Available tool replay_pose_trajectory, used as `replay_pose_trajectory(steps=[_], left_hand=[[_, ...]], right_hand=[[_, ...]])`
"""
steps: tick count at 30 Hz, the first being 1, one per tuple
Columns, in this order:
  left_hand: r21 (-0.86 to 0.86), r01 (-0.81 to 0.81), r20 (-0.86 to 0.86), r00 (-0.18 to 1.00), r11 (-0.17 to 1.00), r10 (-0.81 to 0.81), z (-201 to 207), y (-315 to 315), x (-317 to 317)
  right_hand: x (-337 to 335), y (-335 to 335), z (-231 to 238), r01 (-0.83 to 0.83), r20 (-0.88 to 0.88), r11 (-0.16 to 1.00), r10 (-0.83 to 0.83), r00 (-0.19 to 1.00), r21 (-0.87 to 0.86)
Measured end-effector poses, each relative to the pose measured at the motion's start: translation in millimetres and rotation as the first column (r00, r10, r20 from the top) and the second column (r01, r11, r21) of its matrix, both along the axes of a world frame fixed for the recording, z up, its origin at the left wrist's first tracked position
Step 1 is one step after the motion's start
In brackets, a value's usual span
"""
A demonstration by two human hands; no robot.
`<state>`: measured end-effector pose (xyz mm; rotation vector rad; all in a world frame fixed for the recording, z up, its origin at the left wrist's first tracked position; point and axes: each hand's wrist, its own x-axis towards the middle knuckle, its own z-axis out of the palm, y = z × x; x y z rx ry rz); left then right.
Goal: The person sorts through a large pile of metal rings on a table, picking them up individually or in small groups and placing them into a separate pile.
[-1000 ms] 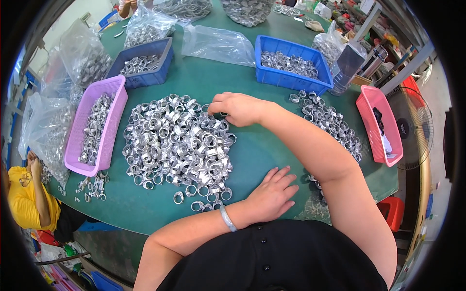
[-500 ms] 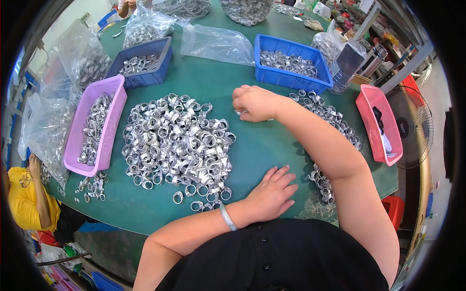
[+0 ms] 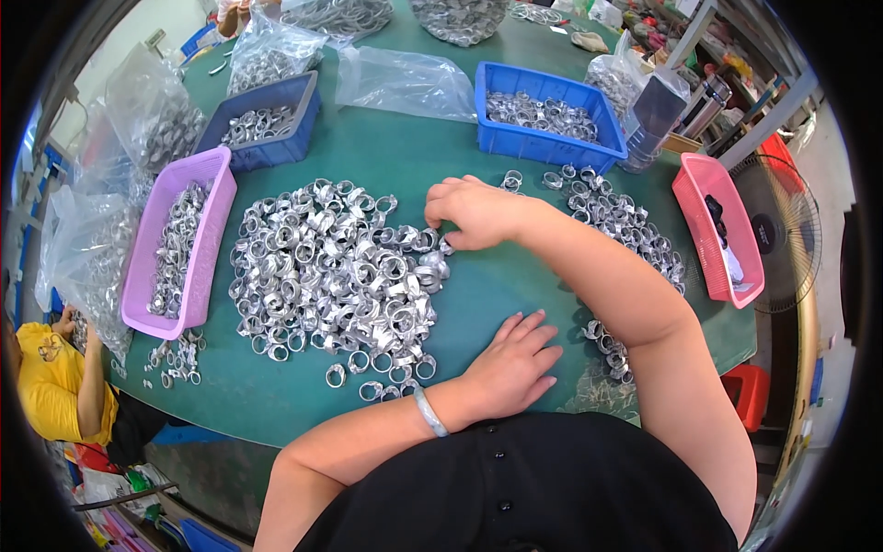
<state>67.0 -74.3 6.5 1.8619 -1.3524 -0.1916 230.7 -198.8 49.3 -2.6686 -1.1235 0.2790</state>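
A broad heap of silver metal rings [image 3: 322,267] lies in front of me on the green table. My right hand [image 3: 474,213] is at the heap's upper right edge, fingers curled down, thumb and forefinger closing on a metal ring [image 3: 444,245] there; its palm side is hidden. My left hand [image 3: 510,363], with a pale bangle [image 3: 430,413] on the wrist, rests flat on the table, fingers stretched out and holding nothing. To the right, a second band of rings [image 3: 625,225] runs partly under my right forearm. A couple of rings [image 3: 511,181] lie just beyond my right wrist.
Ring-filled bins stand around: a purple basket [image 3: 131,276], a dark blue bin [image 3: 308,120] and a bright blue bin [image 3: 486,138]. A pink basket [image 3: 682,198] is near the fan [image 3: 782,230]. Clear bags [image 3: 152,101] crowd the left. A person in yellow [image 3: 60,382] sits at left.
My right hand has moved left and slightly nearer, from the bare table to the heap's edge. Rings beyond its wrist now show. My left hand stays in place.
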Motion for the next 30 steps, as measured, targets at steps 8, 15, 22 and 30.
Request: replay_pose_trajectory(steps=[8,15,22,30], left_hand=[[0.014,0.001,-0.005,1.000,1.000,-0.001,0,0,0],[0.008,-0.002,0.003,1.000,1.000,0.002,0,0,1],[0.000,-0.008,-0.001,1.000,1.000,0.008,0,0,0],[0.014,-0.008,0.008,1.000,1.000,0.008,-1,0,1]], right_hand=[[-5,-10,-5,0.026,-0.006,0.982,-0.026,1.000,0.187],[-6,-3,-2,-0.043,-0.011,0.986,0.045,0.999,0.158],[-8,-14,1,0.018,0.161,0.983,0.012,0.987,-0.184],[-17,-18,-1,-0.065,0.045,0.986,0.059,0.997,0.155]])
